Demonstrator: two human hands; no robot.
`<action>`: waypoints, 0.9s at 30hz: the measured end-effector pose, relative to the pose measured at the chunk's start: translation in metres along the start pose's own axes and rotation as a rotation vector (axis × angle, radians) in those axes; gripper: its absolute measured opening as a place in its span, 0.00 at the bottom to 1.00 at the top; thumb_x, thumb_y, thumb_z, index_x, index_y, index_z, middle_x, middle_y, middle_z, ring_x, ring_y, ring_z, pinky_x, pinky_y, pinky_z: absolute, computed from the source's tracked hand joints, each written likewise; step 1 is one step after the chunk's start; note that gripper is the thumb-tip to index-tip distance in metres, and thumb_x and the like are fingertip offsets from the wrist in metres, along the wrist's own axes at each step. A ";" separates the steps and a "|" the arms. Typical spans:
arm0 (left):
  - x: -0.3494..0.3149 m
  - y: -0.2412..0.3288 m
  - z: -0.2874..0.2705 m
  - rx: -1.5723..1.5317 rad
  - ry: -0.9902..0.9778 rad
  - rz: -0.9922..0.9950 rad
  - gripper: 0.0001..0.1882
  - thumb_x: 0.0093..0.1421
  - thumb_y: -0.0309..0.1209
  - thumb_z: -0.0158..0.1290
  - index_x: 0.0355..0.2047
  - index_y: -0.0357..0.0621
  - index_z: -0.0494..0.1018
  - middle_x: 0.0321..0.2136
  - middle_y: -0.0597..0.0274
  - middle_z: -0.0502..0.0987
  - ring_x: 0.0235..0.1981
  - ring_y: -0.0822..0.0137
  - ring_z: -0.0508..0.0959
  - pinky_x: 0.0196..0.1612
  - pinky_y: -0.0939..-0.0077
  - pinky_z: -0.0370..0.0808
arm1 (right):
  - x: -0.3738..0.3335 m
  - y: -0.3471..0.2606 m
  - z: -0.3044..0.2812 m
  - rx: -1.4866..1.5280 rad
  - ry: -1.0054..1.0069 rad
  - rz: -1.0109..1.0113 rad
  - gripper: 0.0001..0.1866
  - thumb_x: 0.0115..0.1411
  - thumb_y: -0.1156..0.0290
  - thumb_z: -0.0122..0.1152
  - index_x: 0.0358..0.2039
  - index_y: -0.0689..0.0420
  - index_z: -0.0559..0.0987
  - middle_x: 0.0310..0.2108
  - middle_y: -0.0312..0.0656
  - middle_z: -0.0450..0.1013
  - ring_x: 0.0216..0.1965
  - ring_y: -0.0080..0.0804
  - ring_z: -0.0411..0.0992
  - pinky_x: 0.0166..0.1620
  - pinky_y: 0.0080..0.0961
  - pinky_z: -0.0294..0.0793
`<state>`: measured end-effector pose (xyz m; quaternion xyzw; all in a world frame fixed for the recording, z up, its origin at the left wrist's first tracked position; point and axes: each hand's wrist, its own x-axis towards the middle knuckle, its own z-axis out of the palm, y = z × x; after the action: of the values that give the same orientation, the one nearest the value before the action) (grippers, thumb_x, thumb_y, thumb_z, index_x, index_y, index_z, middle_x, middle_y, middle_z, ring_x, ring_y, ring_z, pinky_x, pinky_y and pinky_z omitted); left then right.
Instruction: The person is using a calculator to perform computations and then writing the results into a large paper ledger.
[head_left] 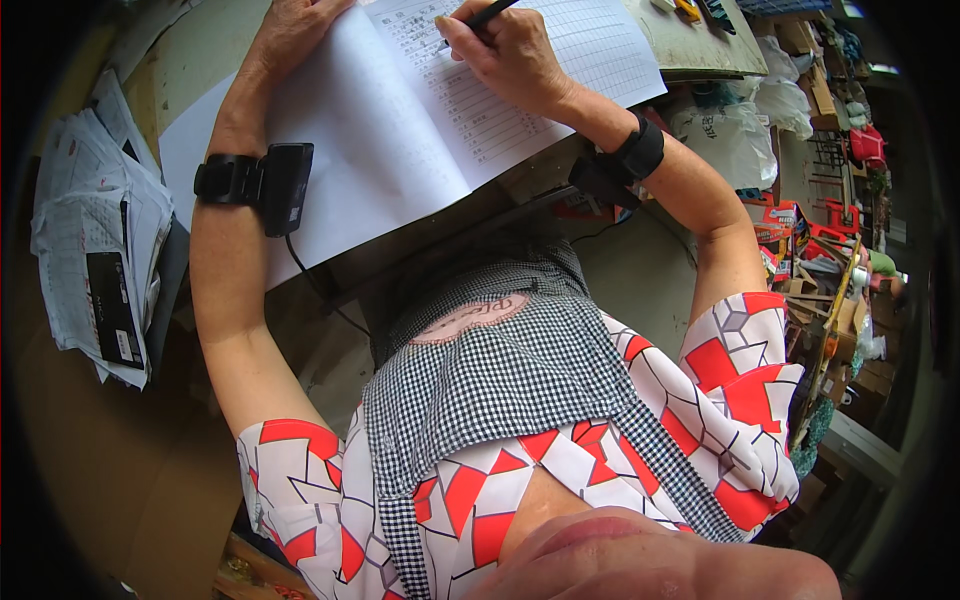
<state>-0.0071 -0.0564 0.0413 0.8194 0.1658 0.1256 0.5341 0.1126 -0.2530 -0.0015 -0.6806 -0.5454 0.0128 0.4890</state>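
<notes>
At the top of the head view, my right hand [510, 55] pinches a black pen [490, 12]. Its tip end is near a printed form sheet [500, 125] with ruled rows and handwriting. To the left, my left hand [295, 28] rests on a curled-over white page [350, 120]; the top edge of the view cuts off part of its fingers, and those that show look extended. The page bulges up beside the written sheet. Black straps with small devices sit on both forearms, the left device [287, 188] and the right device [605, 180].
A stack of papers and plastic-wrapped sheets [100, 240] stands at the left. The pale tabletop [705, 40] reaches past the sheets at upper right. White plastic bags [735, 140] and cluttered shelves with boxes [850, 310] fill the right side. A dark cable [310, 275] hangs below the left device.
</notes>
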 end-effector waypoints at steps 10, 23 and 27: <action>0.000 0.001 0.001 -0.007 -0.005 -0.011 0.14 0.57 0.27 0.45 0.40 0.35 0.75 0.30 0.63 0.78 0.30 0.75 0.74 0.36 0.82 0.72 | 0.001 -0.002 -0.002 0.006 -0.018 -0.003 0.07 0.57 0.74 0.58 0.24 0.63 0.75 0.11 0.40 0.66 0.12 0.22 0.61 0.17 0.23 0.61; 0.004 -0.003 0.002 0.034 -0.015 0.032 0.14 0.57 0.27 0.45 0.40 0.35 0.75 0.30 0.64 0.77 0.30 0.75 0.73 0.36 0.82 0.72 | -0.002 0.000 -0.013 -0.079 -0.003 0.090 0.07 0.57 0.74 0.58 0.24 0.63 0.75 0.11 0.38 0.66 0.12 0.21 0.62 0.17 0.23 0.61; -0.003 0.004 -0.001 0.060 0.006 0.041 0.14 0.57 0.27 0.45 0.40 0.35 0.76 0.30 0.64 0.77 0.30 0.76 0.73 0.36 0.82 0.72 | -0.002 -0.004 -0.013 0.069 0.012 0.067 0.07 0.58 0.74 0.57 0.25 0.62 0.76 0.12 0.36 0.67 0.13 0.19 0.62 0.17 0.21 0.61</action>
<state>-0.0096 -0.0581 0.0453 0.8377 0.1545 0.1339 0.5064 0.1162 -0.2632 0.0065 -0.6812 -0.5187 0.0438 0.5147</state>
